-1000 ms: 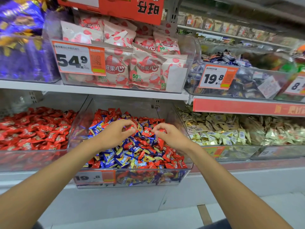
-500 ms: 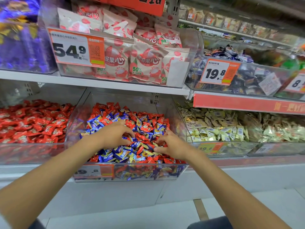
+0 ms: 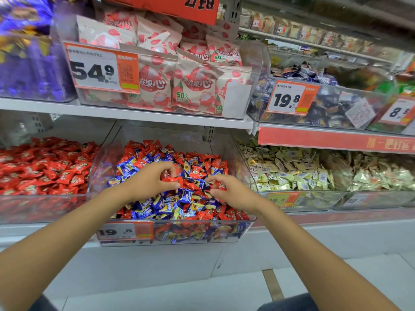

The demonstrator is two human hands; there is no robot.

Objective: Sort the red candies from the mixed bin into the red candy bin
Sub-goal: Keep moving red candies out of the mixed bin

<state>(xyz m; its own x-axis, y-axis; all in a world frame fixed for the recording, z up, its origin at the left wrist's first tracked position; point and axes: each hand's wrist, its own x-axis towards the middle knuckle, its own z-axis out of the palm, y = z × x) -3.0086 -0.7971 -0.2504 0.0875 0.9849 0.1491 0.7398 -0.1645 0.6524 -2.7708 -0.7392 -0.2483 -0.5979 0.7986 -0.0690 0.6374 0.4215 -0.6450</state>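
The left hand [image 3: 147, 184] is gripping a red candy [image 3: 171, 179] in curled fingers over the mixed bin [image 3: 179, 221], the right hand [image 3: 234, 193] seemingly pinching a second candy [image 3: 221, 186], the red candy bin [image 3: 33, 207] sitting just left.

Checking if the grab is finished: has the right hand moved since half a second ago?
Yes. The right hand has risen from the candy pile, farther from the front rim of the mixed bin, pinching a red candy.

Two hands [image 3: 150, 182] [image 3: 234, 194], roughly eight bins [image 3: 202, 235], six price tags [image 3: 94, 68].
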